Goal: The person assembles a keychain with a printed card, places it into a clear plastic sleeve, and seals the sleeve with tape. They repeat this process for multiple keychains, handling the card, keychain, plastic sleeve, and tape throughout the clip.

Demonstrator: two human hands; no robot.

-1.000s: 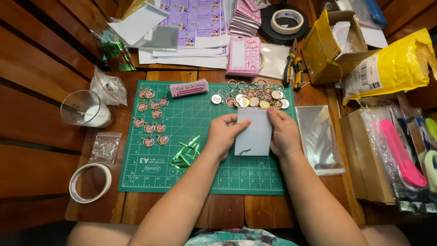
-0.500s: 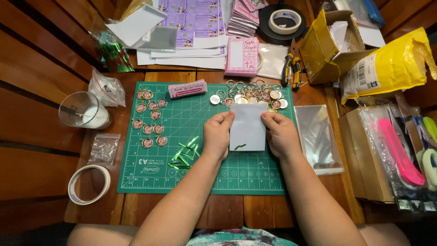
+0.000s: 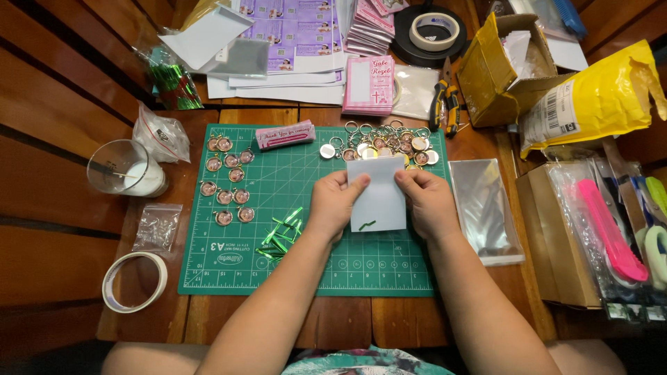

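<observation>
The small white bag is sitting a little higher over the green cutting mat than a second ago, its top edge now reaching the pile of round keychains at the mat's far side, and a short green twist tie is lying against its lower front. The left hand is pinching the bag's upper left edge, grip closed on it, and the right hand is pinching the upper right edge the same way; both hands are sitting further up the bag than before. Loose green twist ties are lying just left of the left wrist. A clear plastic sleeve is resting beside the right hand on the wooden worktop, unmoved.
</observation>
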